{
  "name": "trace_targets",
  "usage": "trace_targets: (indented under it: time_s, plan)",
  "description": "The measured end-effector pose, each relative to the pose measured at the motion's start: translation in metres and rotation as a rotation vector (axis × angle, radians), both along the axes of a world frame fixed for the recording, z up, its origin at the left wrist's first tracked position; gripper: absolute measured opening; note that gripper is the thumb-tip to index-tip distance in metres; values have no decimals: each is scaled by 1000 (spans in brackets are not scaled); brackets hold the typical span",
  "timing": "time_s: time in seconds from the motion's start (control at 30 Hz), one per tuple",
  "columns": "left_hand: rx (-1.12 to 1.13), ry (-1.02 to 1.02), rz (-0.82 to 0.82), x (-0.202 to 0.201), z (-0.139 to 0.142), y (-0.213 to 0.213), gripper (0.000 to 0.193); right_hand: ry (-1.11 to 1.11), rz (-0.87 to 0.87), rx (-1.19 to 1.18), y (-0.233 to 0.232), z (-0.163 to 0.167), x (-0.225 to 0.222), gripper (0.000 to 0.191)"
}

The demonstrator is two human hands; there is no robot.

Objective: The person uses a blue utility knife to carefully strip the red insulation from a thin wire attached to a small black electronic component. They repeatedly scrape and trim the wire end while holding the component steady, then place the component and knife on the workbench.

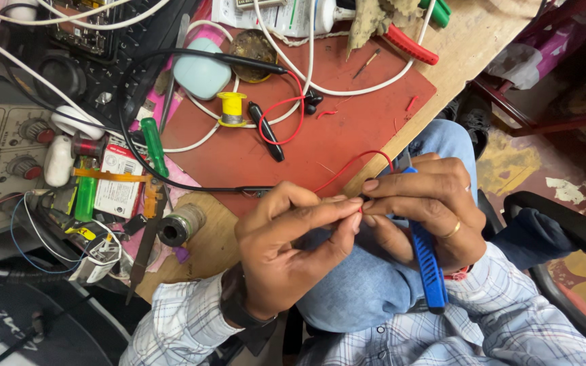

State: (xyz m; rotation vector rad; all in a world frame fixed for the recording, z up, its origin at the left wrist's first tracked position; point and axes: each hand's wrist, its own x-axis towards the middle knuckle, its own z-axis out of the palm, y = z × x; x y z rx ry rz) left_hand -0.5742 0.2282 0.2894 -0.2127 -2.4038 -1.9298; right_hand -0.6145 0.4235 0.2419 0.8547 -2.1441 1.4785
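Pinching the end of a thin red wire (347, 166), the left hand (286, 247) and the right hand (425, 203) meet fingertip to fingertip just off the near edge of the wooden bench (473, 41), above the person's blue-jeaned knee. The left thumb and forefinger are closed on the wire; the right thumb and forefinger close on it from the other side. The right hand's other fingers are curled around a blue-handled tool (428, 261), whose grip points back toward the body. From the pinch the wire arcs up over a red work mat (347, 129) and joins a black cable (191, 183) lying along the mat's near edge.

Farther up the mat the black cable loops round to a black inline pod (266, 132), with another loop of red wire beside it. A yellow spool (232, 108) stands just left of that pod, and a pale green earbud case (201, 71) lies beyond it, near a round brass-coloured tin (252, 47). White cables cross the mat's far part.

To the left, off the mat, lie a green-handled screwdriver (152, 146), a phone battery (118, 183) and a roll of solder wire (179, 225). A grey bench instrument with red knobs (1, 163) sits at the far left edge
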Motion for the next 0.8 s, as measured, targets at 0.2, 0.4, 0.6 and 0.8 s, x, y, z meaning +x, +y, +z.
trace_targets:
  time_s: [0.2,0.4,0.6,0.8]
  plan:
    - [128,-61,-28,1,-7,-1,23,23,-39,44,-2,1,3,20]
    - [102,-27,-24,1,-10,1,23,4,-40,33,-2,0,6,19]
    - [-43,29,-22,0,-7,-1,23,6,-33,21,0,-2,6,20]
    - [-107,78,-3,0,-7,1,22,-15,-36,12,0,-5,10,19]
